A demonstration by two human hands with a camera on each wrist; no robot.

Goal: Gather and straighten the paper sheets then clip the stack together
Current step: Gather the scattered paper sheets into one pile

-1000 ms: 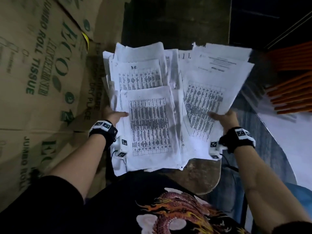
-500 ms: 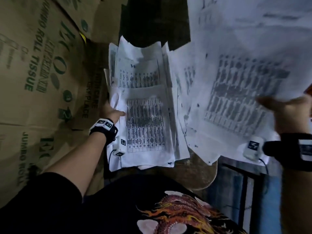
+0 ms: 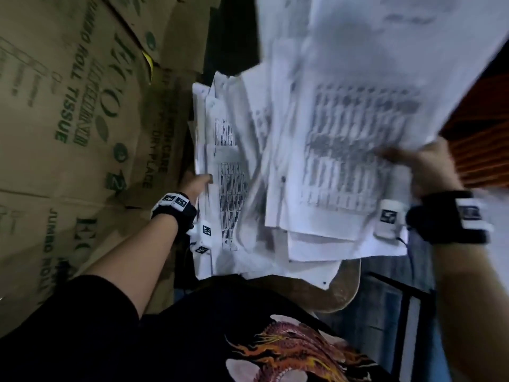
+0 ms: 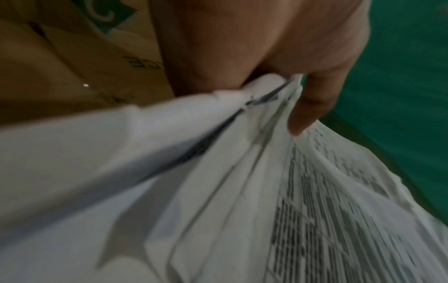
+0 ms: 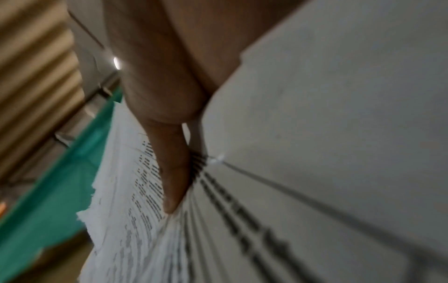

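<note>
While most print on the sheets (image 3: 228,194) is too blurred to read, I can make out tables of dark rows on them, and on the cartons (image 3: 68,119) at nine o'clock green lettering reads "JUMBO ROLL TISSUE" and "DRY PLACE". My left hand (image 3: 194,184) grips the left edge of the pile at about ten o'clock from my chest, thumb on top; the left wrist view shows the thumb pressed onto the fanned edges with the paper pinched beneath it. My right hand (image 3: 424,166) clasps a second bundle (image 3: 358,128) at two o'clock, thumb laid across the printed table, fingers hidden under the paper. That bundle tilts up toward the camera and overlaps the right side of the left-hand pile, which rests over a round wooden stool (image 3: 341,293) at six o'clock. Compared with half a second ago, the raised bundle has swung leftward and now covers much more of the lower pile, while the left hand keeps its place on the edge. My shirt (image 3: 289,354) bears a dragon print.
</note>
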